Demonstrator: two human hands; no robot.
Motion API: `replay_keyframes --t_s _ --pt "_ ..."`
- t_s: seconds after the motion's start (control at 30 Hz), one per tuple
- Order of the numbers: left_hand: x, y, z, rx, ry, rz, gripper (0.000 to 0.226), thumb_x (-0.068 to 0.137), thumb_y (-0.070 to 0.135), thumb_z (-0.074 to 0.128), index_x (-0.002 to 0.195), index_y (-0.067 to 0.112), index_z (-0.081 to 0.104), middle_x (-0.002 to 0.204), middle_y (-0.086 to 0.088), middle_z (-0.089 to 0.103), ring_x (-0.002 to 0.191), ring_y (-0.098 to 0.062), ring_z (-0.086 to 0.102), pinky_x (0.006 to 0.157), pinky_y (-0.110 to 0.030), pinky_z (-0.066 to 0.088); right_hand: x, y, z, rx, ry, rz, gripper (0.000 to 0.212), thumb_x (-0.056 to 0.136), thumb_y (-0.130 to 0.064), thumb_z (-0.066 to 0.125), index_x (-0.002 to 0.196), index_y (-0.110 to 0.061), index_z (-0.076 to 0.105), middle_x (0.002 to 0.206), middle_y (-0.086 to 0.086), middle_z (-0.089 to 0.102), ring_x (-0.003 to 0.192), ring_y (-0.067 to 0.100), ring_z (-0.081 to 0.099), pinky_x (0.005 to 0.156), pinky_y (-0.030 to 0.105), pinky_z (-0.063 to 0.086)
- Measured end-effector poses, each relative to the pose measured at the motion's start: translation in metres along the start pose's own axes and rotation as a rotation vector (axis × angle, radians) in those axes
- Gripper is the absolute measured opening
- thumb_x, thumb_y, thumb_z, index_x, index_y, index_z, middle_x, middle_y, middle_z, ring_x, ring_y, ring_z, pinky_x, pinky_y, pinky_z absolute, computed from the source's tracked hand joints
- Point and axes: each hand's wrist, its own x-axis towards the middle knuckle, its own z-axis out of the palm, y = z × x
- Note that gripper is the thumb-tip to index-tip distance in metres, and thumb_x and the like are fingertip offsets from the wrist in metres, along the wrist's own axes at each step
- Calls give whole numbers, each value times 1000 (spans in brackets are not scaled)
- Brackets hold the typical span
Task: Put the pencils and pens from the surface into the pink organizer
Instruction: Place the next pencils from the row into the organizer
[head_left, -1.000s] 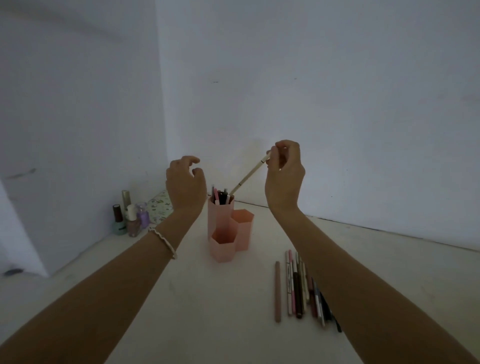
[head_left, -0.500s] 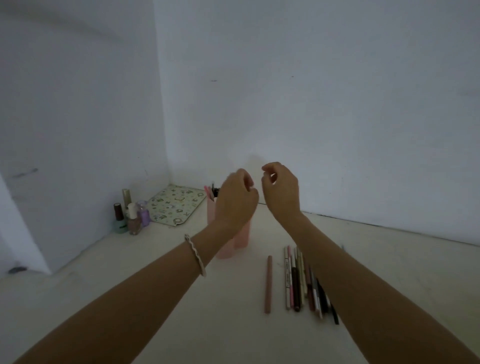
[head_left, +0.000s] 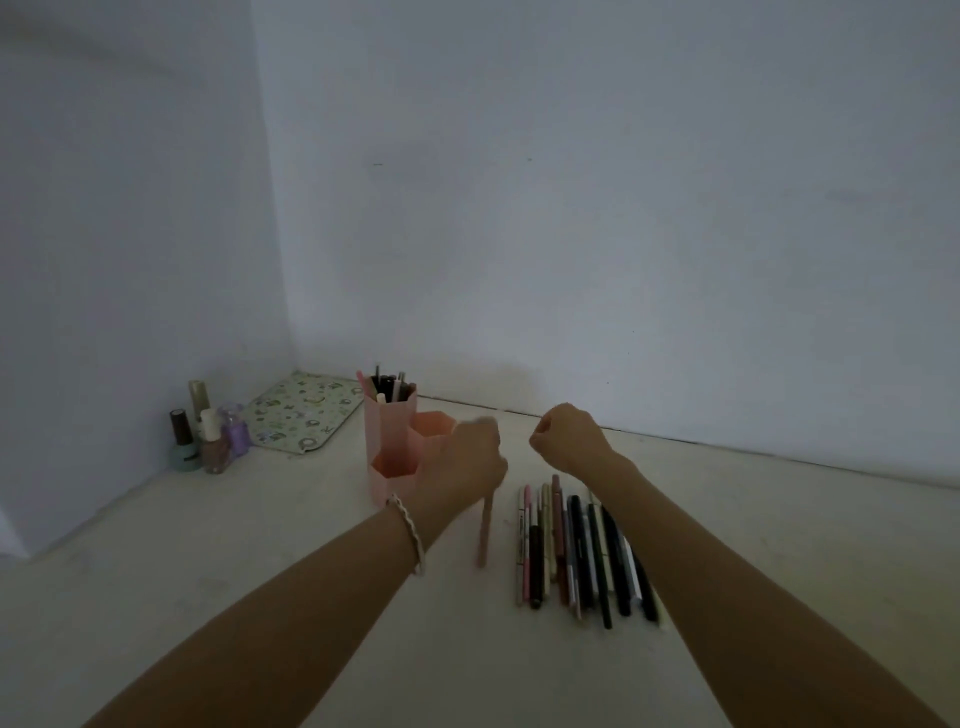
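Left hand (head_left: 467, 457) is hovering over the thin pink pencil (head_left: 483, 535), ready for pinching; I cannot tell its grip. Right hand (head_left: 569, 439) is hanging curled, empty.

You face a corner (head_left: 283, 312) at 11 o'clock, where the left wall (head_left: 130, 234) meets the far wall (head_left: 623, 208). Both are plain and look pale blue-grey in the dim light. A cream surface (head_left: 260, 545) runs from you to both walls. At 10 o'clock, small bottles (head_left: 208, 441) stand clustered near the left wall. Just beside them, toward 11 o'clock, a patterned mat (head_left: 301, 415) lies flat, reaching into the corner.
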Motion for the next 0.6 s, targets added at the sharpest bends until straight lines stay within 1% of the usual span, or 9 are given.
replay_keyframes --t_s 0.03,0.07,0.1,0.13,0.2,0.3,0.47,0.53,0.6 --pt "5 3 -11 -103 100 16 16 87 11 57 103 14 58 99 -3 63 85 -19 63 74 -32 54 -1 0 4 -64 -40 13 16 83 -9 55 76 3 65 74 14 68 64 24 62 60 30 51" --pt "11 7 -20 -204 188 36 13 88 10 57 100 14 59 93 -2 65 81 -18 64 71 -31 54 -2 1 9 -127 -71 30 17 82 -9 55 66 -4 55 64 8 58 60 21 54 55 26 44" --pt "15 10 -29 -283 264 58 11 88 9 58 97 14 60 87 -1 65 76 -18 64 68 -29 55 -2 2 14 -179 -96 41 21 81 -9 55 62 -9 46 60 3 50 60 19 50 53 23 39" --pt "18 13 -36 -343 321 80 9 89 9 58 96 15 61 83 0 65 72 -17 65 66 -28 56 -4 3 19 -224 -122 49 23 80 -9 55 61 -12 42 61 1 46 63 19 49 52 21 37" --pt "22 12 -45 -410 396 124 10 90 10 59 98 16 61 81 2 65 70 -13 65 64 -27 58 -6 7 28 -288 -179 60 22 79 -12 57 64 -13 42 67 1 47 73 20 51 59 24 41" --pt "22 5 -49 -424 447 153 11 91 10 59 100 17 62 84 3 63 73 -12 64 63 -26 57 -6 9 41 -273 -224 66 24 81 -15 58 63 -14 41 66 0 45 78 22 50 65 28 42" --pt "20 -5 -52 -467 514 143 11 91 8 60 99 15 62 86 0 65 75 -15 65 64 -28 58 -5 5 55 -187 -151 76 32 85 -11 55 60 -14 35 62 -1 40 78 21 47 66 26 39" --pt "20 -7 -57 -503 535 135 11 90 7 60 98 14 62 85 -1 65 75 -17 66 65 -31 59 -5 3 59 -164 -138 93 34 89 -13 54 61 -14 34 63 -1 40 81 20 47 69 26 39" --pt "18 -10 -62 -506 545 134 11 90 8 61 98 15 62 85 0 66 76 -15 66 69 -30 59 -6 0 62 -165 -120 104 34 90 -15 53 62 -14 34 64 -1 41 83 21 48 71 26 40"
